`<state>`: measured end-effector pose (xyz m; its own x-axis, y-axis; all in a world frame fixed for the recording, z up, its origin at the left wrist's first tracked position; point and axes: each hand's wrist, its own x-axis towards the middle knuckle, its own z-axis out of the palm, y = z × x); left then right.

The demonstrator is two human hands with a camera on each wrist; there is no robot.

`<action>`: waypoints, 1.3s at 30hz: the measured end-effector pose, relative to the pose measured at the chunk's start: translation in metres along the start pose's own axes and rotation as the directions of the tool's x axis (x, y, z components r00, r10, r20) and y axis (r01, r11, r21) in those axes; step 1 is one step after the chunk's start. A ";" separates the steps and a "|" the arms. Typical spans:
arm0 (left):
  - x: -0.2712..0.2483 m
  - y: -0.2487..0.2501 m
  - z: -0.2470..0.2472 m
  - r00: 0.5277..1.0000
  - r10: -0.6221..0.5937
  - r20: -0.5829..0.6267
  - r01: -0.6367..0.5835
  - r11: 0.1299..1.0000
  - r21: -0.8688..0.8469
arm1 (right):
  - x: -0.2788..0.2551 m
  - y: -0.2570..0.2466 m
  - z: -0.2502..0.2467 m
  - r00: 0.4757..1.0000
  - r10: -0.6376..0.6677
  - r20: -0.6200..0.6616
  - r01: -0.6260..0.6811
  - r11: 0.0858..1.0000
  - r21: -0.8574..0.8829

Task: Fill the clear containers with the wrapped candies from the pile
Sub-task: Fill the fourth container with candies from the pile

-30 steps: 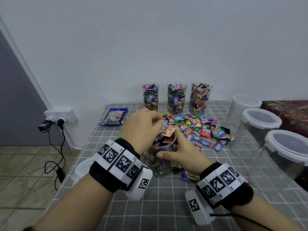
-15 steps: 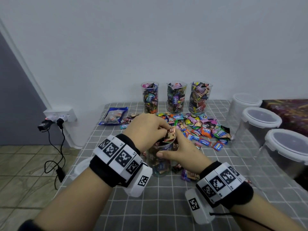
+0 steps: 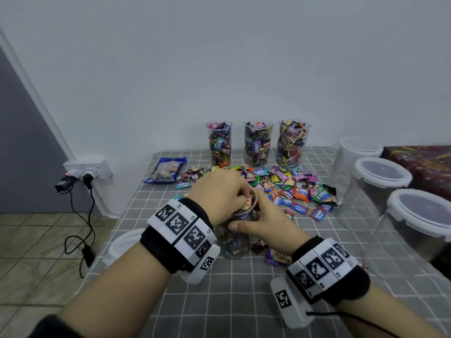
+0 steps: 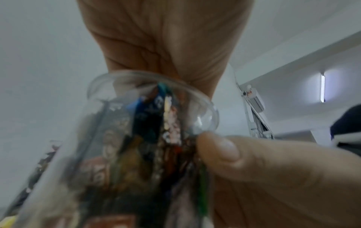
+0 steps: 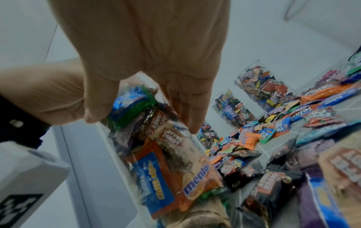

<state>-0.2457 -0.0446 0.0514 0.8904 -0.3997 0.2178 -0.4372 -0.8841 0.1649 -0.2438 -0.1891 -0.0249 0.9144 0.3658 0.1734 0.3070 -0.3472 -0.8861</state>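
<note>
Three tall containers [image 3: 257, 142] are standing full at the back; the right hand [image 3: 263, 219] is gripping a nearly full fourth container [image 3: 235, 240] while the left hand [image 3: 219, 193] is pinching candies [image 3: 322, 200] into its mouth; a pile [image 3: 292, 189] is lying behind, waiting.

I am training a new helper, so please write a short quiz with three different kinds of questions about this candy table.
1. True or false: the right hand holds the container that is being filled.
2. How many filled containers stand by the wall?
3. The left hand is: A) at the container's mouth, B) on the blue bag, C) on a lidded tub.

Key: 1 true; 2 three; 3 A.
</note>
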 end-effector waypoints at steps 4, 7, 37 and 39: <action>-0.010 -0.010 -0.003 0.957 -0.146 -0.250 0.098 0.976 -0.194 | 0.000 0.001 0.000 1.000 0.013 -0.001 -0.013 1.000 0.011; -0.019 -0.024 -0.003 0.923 -0.240 -0.301 0.157 0.948 -0.276 | -0.001 -0.001 0.000 1.000 0.019 0.003 -0.019 1.000 0.022; -0.044 -0.027 0.058 0.934 -0.354 0.056 0.245 0.517 -0.820 | 0.000 0.065 -0.015 0.865 0.494 0.085 -0.210 0.511 -0.834; -0.043 -0.027 0.061 0.927 -0.373 0.030 0.227 0.495 -0.839 | 0.000 0.067 -0.015 0.868 0.488 0.093 -0.200 0.515 -0.834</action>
<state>-0.2646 -0.0181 -0.0215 0.9926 -0.0480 0.1113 -0.1209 -0.3256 0.9377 -0.2191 -0.2253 -0.0775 0.9189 0.2281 -0.3219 0.1950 -0.9719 -0.1323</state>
